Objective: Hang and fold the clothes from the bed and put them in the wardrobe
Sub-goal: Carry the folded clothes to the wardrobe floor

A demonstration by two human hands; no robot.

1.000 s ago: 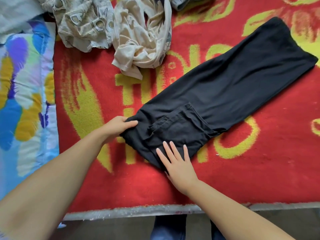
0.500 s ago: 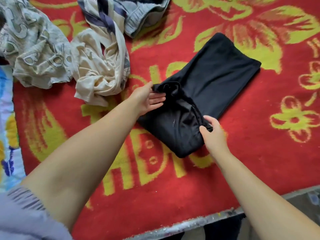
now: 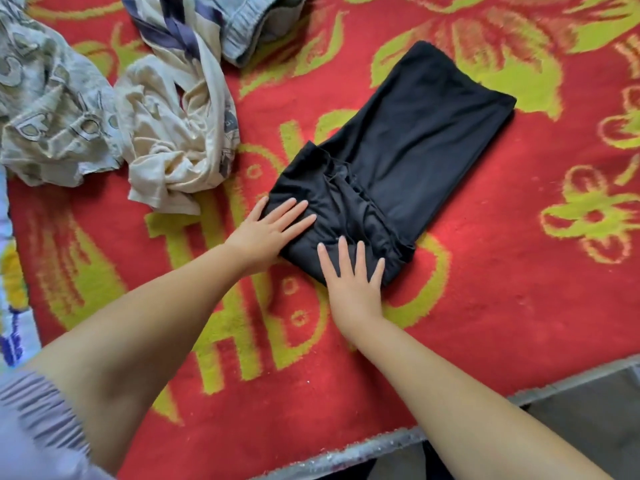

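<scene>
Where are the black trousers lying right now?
In the head view the black trousers lie folded, right of centre on the red blanket, right of the cream garment, with the left hand and right hand flat on their near end.

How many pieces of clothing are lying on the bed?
4, perhaps more hidden: black trousers folded under both flat hands, a cream garment crumpled to their left, a grey patterned garment at far left, and a blue-grey garment at top.

Both arms are bare from the elbow down. The left arm has a short light purple sleeve (image 3: pixel 31 420) with thin lines and little folds. The fingernails are short and plain.
</scene>
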